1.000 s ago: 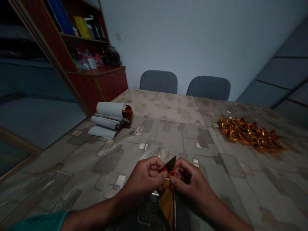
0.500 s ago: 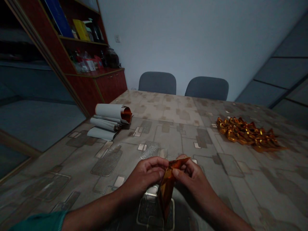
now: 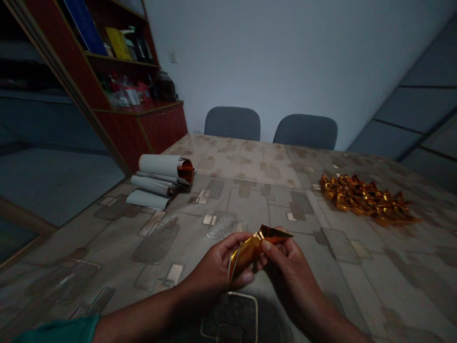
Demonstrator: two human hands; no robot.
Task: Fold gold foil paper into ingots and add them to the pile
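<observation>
A folded strip of shiny gold foil paper (image 3: 252, 250) sits between my two hands, above the near part of the table. My left hand (image 3: 221, 261) grips its lower folded end between thumb and fingers. My right hand (image 3: 288, 257) pinches the upper part, with the thumb on top and a pointed tip sticking out to the right. Some of the foil is hidden by my fingers. Farther right lies a heap of crumpled gold foil pieces (image 3: 364, 200).
Rolled grey-backed sheets (image 3: 159, 174) with a copper-coloured inside lie at the table's far left. The table (image 3: 89, 238) has a patterned beige cover. A red wooden cabinet with shelves (image 3: 143, 124) stands to the left, and several grey chairs (image 3: 232, 124) stand beyond the far edge.
The foil has turned from hanging downward to lying nearly level between my hands, its tip now pointing right. My hands have folded it shorter, and the view has shifted slightly.
</observation>
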